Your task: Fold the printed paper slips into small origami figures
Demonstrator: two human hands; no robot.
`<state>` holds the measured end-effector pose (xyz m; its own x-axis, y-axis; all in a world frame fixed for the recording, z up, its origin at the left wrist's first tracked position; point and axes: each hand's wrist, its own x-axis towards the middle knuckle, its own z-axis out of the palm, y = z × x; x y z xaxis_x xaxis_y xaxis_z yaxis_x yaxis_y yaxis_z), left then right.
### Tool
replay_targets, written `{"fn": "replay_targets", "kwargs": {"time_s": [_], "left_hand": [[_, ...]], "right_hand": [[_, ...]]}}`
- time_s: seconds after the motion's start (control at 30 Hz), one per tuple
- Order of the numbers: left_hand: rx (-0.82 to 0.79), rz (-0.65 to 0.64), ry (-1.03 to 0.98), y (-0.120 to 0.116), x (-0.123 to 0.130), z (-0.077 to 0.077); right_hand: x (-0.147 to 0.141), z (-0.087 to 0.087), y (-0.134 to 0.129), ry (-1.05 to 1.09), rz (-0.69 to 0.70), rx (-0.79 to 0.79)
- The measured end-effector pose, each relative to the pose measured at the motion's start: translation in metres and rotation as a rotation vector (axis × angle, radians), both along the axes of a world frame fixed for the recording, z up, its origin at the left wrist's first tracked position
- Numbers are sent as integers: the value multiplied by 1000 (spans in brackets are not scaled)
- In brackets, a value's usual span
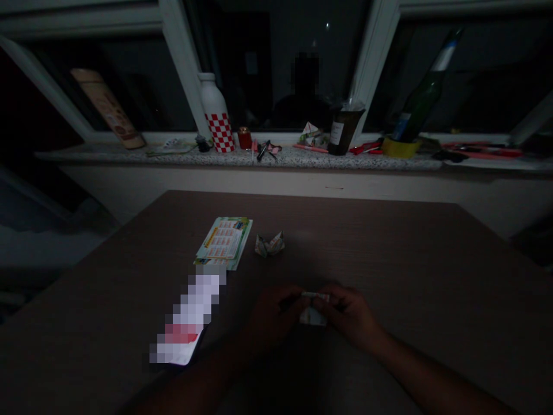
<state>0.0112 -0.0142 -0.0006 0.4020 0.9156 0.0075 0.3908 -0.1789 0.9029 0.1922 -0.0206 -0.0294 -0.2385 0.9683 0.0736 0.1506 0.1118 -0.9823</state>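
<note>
A small folded piece of pale printed paper (pixel 314 317) is held between my two hands over the table. My left hand (pixel 276 316) grips its left side, thumb on the paper. On its right side my right hand (pixel 351 316) holds it in the same way, fingers closed. Beyond them lies a folded paper shape (pixel 269 244) with two raised points. A stack of printed cards (pixel 224 239) rests to its left. Nearer to me on the left is a lit phone (pixel 185 349), its screen mostly blurred.
The brown table (pixel 389 248) stands before a stone windowsill (pixel 276 159). On the sill are a checkered white bottle (pixel 219 115), a tan bottle (pixel 108 109), a red jar (pixel 244 138), a dark cup (pixel 343 131), a green bottle (pixel 421 101) and small clutter.
</note>
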Motion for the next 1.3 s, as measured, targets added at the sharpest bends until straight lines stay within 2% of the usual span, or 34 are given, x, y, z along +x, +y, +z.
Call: {"fn": "replay_targets", "kwargs": {"time_s": [0.17, 0.33, 0.63, 1.03, 1.2, 1.3], "left_hand": [[-42, -10, 34, 0, 1, -2], [11, -31, 68, 1, 1, -2], [-11, -31, 63, -2, 1, -4], [31, -31, 58, -2, 1, -2], [5, -126, 66, -2, 2, -1], [13, -83, 62, -2, 2, 0]], "right_hand": [[0, 1, -1, -8, -16, 8], [2, 1, -1, -24, 10, 41], [1, 3, -1, 3, 32, 20], [2, 3, -1, -66, 66, 76], [1, 3, -1, -58, 44, 90], [1, 2, 0, -66, 46, 119]]}}
